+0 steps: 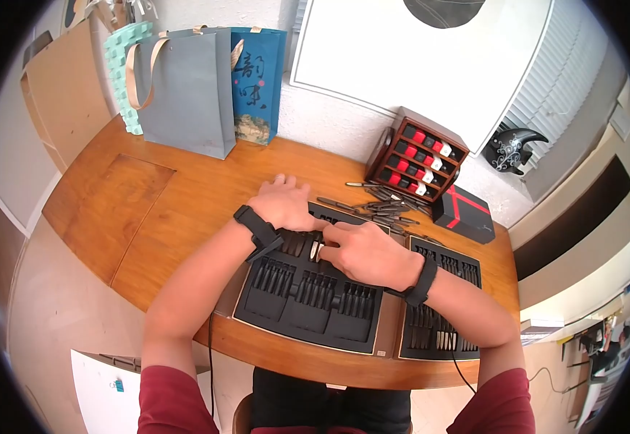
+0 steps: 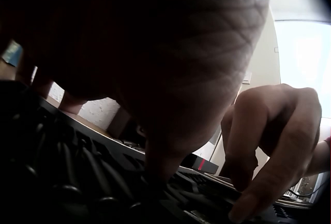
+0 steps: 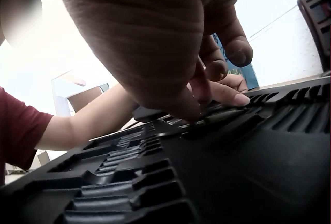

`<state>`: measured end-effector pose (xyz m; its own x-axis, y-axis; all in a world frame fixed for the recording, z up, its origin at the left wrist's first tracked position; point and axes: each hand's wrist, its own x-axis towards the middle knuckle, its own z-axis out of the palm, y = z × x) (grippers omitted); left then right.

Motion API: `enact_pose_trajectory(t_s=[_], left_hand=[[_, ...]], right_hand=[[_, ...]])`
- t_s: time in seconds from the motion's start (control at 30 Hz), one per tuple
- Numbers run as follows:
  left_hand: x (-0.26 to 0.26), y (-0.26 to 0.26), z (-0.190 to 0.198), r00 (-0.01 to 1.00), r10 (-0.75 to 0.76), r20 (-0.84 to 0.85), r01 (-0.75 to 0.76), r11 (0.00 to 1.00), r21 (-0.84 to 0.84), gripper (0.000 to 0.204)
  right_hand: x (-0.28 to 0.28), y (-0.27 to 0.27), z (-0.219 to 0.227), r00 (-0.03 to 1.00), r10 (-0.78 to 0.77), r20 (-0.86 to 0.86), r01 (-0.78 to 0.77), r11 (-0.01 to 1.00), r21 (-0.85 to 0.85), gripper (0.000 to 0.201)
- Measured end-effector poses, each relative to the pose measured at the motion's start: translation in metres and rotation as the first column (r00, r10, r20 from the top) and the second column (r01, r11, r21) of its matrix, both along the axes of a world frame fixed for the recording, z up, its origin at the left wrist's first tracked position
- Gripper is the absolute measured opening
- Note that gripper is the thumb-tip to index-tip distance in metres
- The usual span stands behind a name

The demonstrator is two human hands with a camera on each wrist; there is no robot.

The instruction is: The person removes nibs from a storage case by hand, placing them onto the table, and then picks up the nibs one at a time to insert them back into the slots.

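Observation:
A black slotted tray (image 1: 307,329) in a shallow box lies in front of me, with slim dark pieces in several of its rows. My right hand (image 1: 373,254) is over its middle, fingers bent and tips low. In the right wrist view, thumb and finger pinch a slim metal piece (image 3: 220,116) lying along the slots. A shiny silver piece (image 1: 315,251) shows beside those fingertips in the head view. My left hand (image 1: 280,206) spreads over the tray's far edge, fingers extended, its thumb (image 2: 163,162) reaching down onto the tray close to the right fingertips.
A second slotted tray (image 1: 423,334) holding slim pieces lies to the right. Behind are a heap of dark slim pieces (image 1: 391,206), a wooden rack (image 1: 387,155) and a black box with red ribbon (image 1: 463,215). Paper bags (image 1: 184,94) stand at the back left.

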<state>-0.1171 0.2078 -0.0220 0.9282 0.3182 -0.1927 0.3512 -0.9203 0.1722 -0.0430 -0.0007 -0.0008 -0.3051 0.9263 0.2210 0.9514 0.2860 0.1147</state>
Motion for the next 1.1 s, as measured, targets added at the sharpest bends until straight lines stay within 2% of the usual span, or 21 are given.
enact_pose_trajectory(t_s=[0.13,0.2,0.33,0.4,0.43,0.47,0.53,0.57,0.6,0.63,0.67,0.83,0.9,1.03,1.1], left_hand=[[-0.001,0.0,0.003,1.0,-0.002,-0.005,0.002,1.0,-0.008,0.103],[-0.002,-0.001,0.004,1.0,-0.003,0.0,0.003,1.0,-0.01,0.104],[-0.002,0.002,0.002,1.0,-0.015,0.02,0.015,1.0,-0.027,0.109],[-0.001,0.005,-0.003,0.999,-0.017,0.028,0.018,1.0,-0.022,0.11],[-0.001,0.006,-0.003,0.999,-0.022,0.034,0.023,1.0,-0.019,0.11],[-0.001,0.006,-0.003,0.999,-0.02,0.035,0.021,1.0,-0.019,0.11],[-0.001,0.006,-0.001,1.0,-0.023,0.015,0.024,0.999,-0.032,0.112],[-0.001,0.006,0.0,1.0,-0.023,0.016,0.023,0.999,-0.033,0.112],[-0.001,0.006,0.0,1.0,-0.022,0.009,0.022,0.999,-0.041,0.112],[-0.001,0.006,0.0,1.0,-0.021,0.003,0.021,0.999,-0.047,0.112],[-0.001,0.005,0.001,1.0,-0.021,0.002,0.021,0.999,-0.047,0.112],[0.0,0.006,-0.001,1.0,-0.014,0.011,0.014,0.998,-0.057,0.113],[0.001,0.008,-0.002,1.0,-0.021,0.013,0.022,0.998,-0.064,0.113],[0.004,0.01,-0.001,1.0,-0.029,0.001,0.029,0.996,-0.08,0.115],[0.005,0.012,-0.003,1.0,-0.031,0.002,0.031,0.996,-0.083,0.116]], right_hand=[[0.0,-0.005,0.004,0.997,0.052,0.048,-0.049,0.997,-0.053,0.013],[-0.002,-0.007,0.006,0.983,0.076,0.17,-0.063,0.995,-0.083,0.009],[0.002,-0.008,-0.001,0.964,0.09,0.251,-0.084,0.996,-0.031,0.01],[0.008,-0.008,-0.007,0.992,0.024,0.125,-0.036,0.995,0.095,0.012],[0.009,-0.009,-0.005,0.992,0.027,0.127,-0.039,0.995,0.095,0.012],[0.009,-0.011,-0.003,0.999,-0.045,-0.003,0.045,0.988,0.148,0.012],[0.011,-0.011,-0.005,0.949,-0.174,-0.263,0.234,0.948,0.215,0.012],[0.012,-0.011,-0.005,0.949,-0.174,-0.263,0.233,0.949,0.214,0.012],[0.012,-0.012,-0.005,0.834,-0.285,-0.472,0.377,0.92,0.11,0.012],[0.013,-0.013,-0.005,0.662,-0.386,-0.643,0.487,0.873,-0.022,0.012],[0.014,-0.012,-0.004,0.624,-0.424,-0.657,0.527,0.849,-0.047,0.014],[0.019,-0.02,0.014,0.63,-0.522,-0.575,0.592,0.802,-0.079,0.013],[0.022,-0.023,0.018,0.617,-0.593,-0.517,0.617,0.773,-0.15,0.017],[0.028,-0.025,0.01,0.622,-0.509,-0.595,0.564,0.818,-0.111,0.021],[0.028,-0.024,0.011,0.561,-0.526,-0.64,0.537,0.819,-0.203,0.021]])
